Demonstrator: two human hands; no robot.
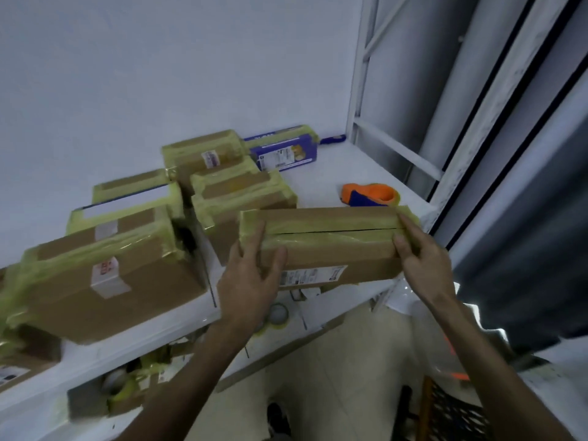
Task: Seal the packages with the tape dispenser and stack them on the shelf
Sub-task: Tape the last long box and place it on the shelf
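Gripping the long brown cardboard package (331, 246) by its two short ends, the person holds it at the front edge of the white metal shelf (321, 173). Its near lower corner overhangs the lip. The left hand (251, 278) clasps the end at 9 o'clock: fingers lie flat along the yellowish tape on top, the thumb presses the front face, and the wrist bends up from below. The right hand (423, 265) clasps the end at 3 o'clock, fingertips over the taped corner and thumb on the front, forearm rising steeply. A two-ended hold suits a box this long, probably to keep it level while it is slid or lifted into place.

A dark seam line runs along the top between tape strips; whether it is fully covered is unclear. The orange and blue tape dispenser (370, 195) lies at 1 o'clock just behind the package, within reach. Taped brown boxes (105, 281) crowd the shelf from 9 to 11 o'clock, so the free room lies on the right. A purple carton (286, 151) sits far back at 12 o'clock.
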